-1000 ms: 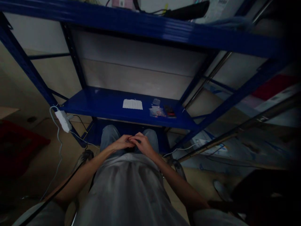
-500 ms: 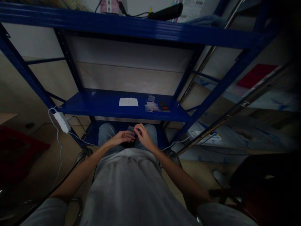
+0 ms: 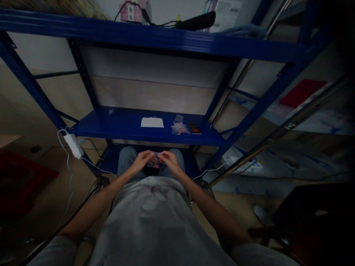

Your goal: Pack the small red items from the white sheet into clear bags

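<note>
Above my lap, a small clear plastic bag (image 3: 153, 161) is stretched between my two hands, with something pinkish near its lower end. My left hand (image 3: 143, 159) pinches its upper left corner. The upper right corner is pinched by my right hand (image 3: 168, 159). Beyond the hands, on the blue shelf (image 3: 116, 123), lie a white sheet of paper (image 3: 152, 122), a small heap of clear plastic bags (image 3: 179, 128) and a dark box with red marks (image 3: 195, 128).
A higher blue shelf (image 3: 155, 35) carries a black cylindrical object (image 3: 196, 21), a pink box (image 3: 133, 12) and cables. To the left hangs a white power strip (image 3: 73, 145) with its cord. A metal pole (image 3: 266, 142) slants along the right side.
Both hands have shifted to hold the bag's upper corners, and the bag is now spread out between them. My left fingers have gone from lying along the bag to pinching it.
</note>
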Tool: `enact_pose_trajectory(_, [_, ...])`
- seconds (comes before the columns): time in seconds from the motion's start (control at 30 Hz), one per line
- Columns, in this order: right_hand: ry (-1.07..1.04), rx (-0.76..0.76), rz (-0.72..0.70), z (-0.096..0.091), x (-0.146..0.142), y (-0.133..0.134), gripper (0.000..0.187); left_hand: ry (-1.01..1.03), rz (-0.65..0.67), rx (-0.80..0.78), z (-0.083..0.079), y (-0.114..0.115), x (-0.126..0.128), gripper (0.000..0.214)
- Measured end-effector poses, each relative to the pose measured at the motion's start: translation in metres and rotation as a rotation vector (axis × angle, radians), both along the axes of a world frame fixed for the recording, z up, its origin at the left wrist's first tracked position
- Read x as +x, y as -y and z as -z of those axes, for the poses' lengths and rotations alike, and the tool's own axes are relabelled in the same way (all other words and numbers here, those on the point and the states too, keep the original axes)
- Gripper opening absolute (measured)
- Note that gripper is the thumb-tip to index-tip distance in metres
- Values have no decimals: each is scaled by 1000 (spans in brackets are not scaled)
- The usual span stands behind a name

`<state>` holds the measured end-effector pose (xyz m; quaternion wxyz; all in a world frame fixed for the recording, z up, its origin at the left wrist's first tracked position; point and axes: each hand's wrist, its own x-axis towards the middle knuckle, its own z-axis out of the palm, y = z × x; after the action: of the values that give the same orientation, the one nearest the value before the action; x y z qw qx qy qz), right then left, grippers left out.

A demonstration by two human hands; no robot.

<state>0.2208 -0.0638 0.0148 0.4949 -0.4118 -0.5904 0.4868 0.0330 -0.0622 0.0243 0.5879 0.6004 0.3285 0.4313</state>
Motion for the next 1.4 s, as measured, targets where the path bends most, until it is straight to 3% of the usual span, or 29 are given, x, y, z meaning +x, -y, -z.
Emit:
enact_pose_trajectory(0.13, [-24, -19, -54, -4, -4, 7, 30, -38, -97, 88, -5, 4, -1, 45])
enact_pose_trajectory(0.57, [-140, -47, 62, -15, -8, 2, 22, 27, -310, 97, -17, 6, 10, 35])
enact_pose_trajectory(0.77, [-160, -104, -15, -14, -11, 9, 29, 35, -255, 89, -12, 12, 12, 33])
enact_pose_trajectory(0.97, [-72, -23, -109, -14, -14, 11, 32, 7, -189, 81, -13, 12, 15, 30])
enact_pose_trajectory(1.2, [-78, -65, -122, -17, -12, 10, 30, -35, -244, 142, -14, 22, 16, 28])
enact_pose_trajectory(1.4, [-57, -42, -249, -16, -10, 18, 31, -129, -231, 192, -11, 28, 10, 28])
